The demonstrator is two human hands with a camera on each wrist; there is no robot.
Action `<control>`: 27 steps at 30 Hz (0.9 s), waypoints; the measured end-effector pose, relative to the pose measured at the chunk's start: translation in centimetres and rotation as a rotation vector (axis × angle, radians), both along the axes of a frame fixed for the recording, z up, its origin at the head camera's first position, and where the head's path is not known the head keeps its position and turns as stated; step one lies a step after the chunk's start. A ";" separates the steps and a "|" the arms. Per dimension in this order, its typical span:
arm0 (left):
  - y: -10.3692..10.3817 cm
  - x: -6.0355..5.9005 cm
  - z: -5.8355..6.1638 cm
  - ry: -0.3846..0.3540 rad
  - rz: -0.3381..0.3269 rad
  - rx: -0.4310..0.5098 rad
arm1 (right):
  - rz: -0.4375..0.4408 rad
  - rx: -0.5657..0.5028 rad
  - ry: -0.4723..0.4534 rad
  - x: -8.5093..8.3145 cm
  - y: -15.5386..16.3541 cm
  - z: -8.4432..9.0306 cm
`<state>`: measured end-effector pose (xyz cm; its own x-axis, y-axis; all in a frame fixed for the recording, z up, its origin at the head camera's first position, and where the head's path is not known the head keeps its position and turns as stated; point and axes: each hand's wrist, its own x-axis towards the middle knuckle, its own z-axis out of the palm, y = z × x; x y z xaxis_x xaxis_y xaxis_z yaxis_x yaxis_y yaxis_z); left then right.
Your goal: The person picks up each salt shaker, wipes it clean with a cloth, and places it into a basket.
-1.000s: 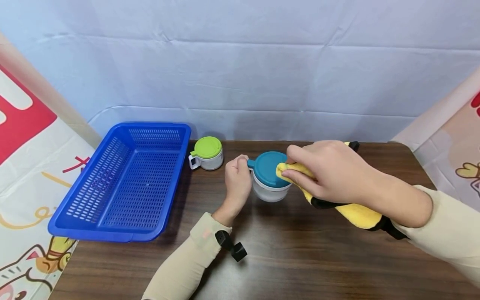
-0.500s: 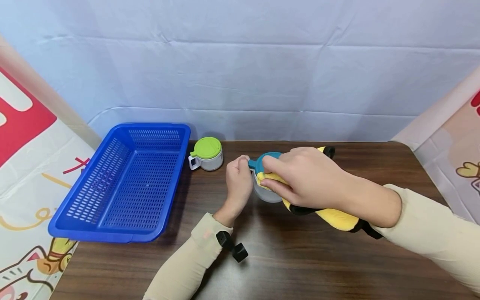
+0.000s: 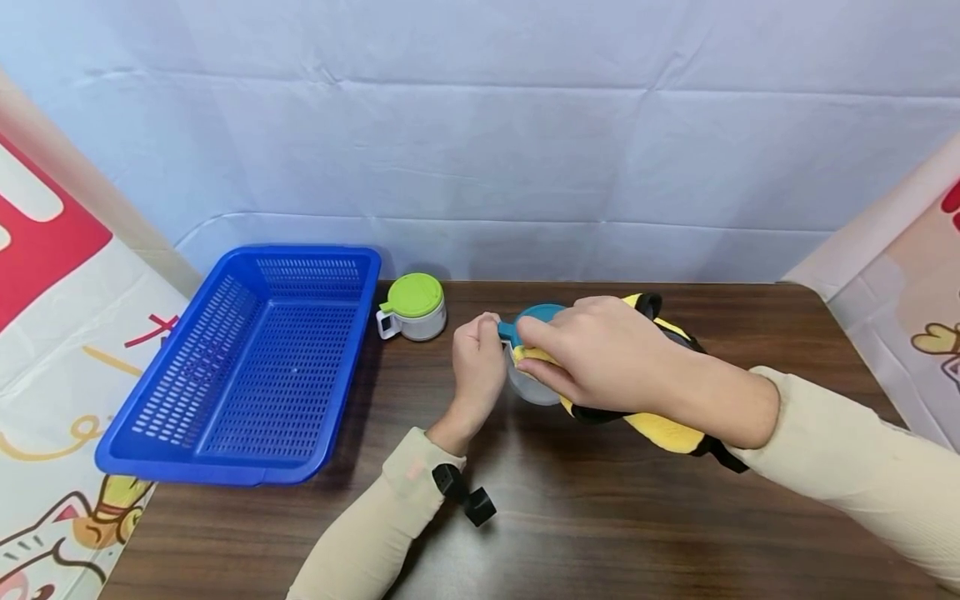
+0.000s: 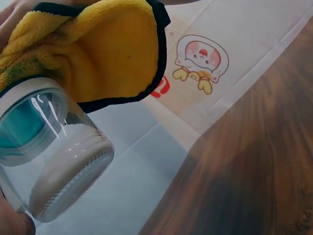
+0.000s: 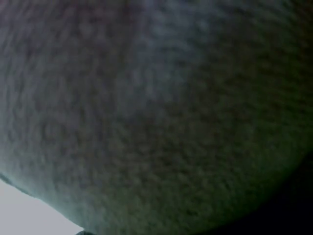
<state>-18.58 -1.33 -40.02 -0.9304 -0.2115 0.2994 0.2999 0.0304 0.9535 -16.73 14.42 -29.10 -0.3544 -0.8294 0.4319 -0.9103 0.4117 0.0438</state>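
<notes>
A glass jar (image 3: 529, 385) with a teal lid (image 3: 534, 317) is gripped at its near-left side by the left hand (image 3: 476, 360), fingers curled round it, near the middle of the brown surface (image 3: 600, 517). A yellow cloth (image 3: 660, 429) with black edging is pressed onto the lid by the right hand (image 3: 600, 354), fingers curled over the fabric, and most of the lid is covered. In the left wrist view the jar (image 4: 46, 156) is seen tilted, its clear wall and ribbed base plainly shown, white contents gathered at the bottom, the cloth (image 4: 98, 49) draped over its top. The right wrist view is filled by blurred fabric, so nothing more can be told from it. Just beyond the left hand, a second jar with a green lid (image 3: 412, 307) is set upright on the surface, apart from both hands. A blue basket (image 3: 187, 454) is set at the left edge of the surface. Cream sleeves are worn on both arms.
</notes>
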 end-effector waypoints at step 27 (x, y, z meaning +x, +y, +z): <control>0.0 0.1 -0.5 -0.015 0.024 -0.022 | -0.064 0.043 -0.076 -0.5 -0.1 -0.2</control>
<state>-18.50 -1.35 -40.48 -0.9297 -0.2270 0.2900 0.2842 0.0585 0.9570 -17.27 14.36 -29.30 -0.4378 -0.8211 0.3662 -0.8834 0.4687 -0.0051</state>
